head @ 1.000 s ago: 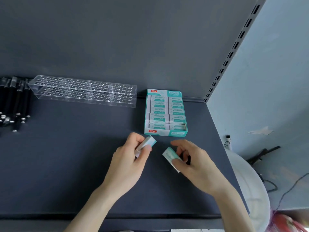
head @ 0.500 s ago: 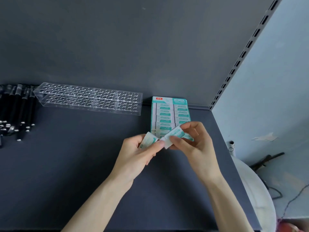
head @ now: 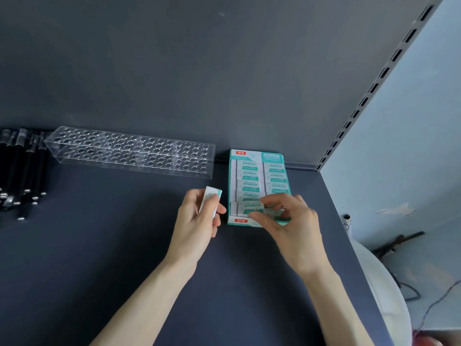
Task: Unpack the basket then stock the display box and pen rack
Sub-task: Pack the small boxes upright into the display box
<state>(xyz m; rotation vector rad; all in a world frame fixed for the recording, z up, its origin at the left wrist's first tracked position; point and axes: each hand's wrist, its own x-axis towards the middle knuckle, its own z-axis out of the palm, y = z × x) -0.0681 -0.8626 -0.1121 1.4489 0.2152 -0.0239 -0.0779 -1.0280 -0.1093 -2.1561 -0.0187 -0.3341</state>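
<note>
While the right hand [head: 287,228] pinches a boxed eraser [head: 249,208] between thumb and fingertips at the front row of the display box [head: 240,221], the left hand [head: 197,221] grips a second eraser [head: 210,199] upright, just beside the box's left wall and clear of the shelf [head: 99,245].

Judgement: the step in hand is seating the right-hand eraser in the front-left slot. The rows behind appear full and tightly packed. The piece should therefore go in level, printed face up, in line with its neighbours, and be pressed flat rather than dropped. A tilted entry would likely jam against the front wall or ride up on the adjoining eraser. Whether the front-right slot is filled cannot be told, as the right hand covers it. The left-hand eraser is well placed to follow.

Further back, the clear pen rack [head: 129,156] stands near the rear panel [head: 199,71] with its holes unfilled. Black pens [head: 22,171] lie loose at its left end, not yet stocked.
</note>
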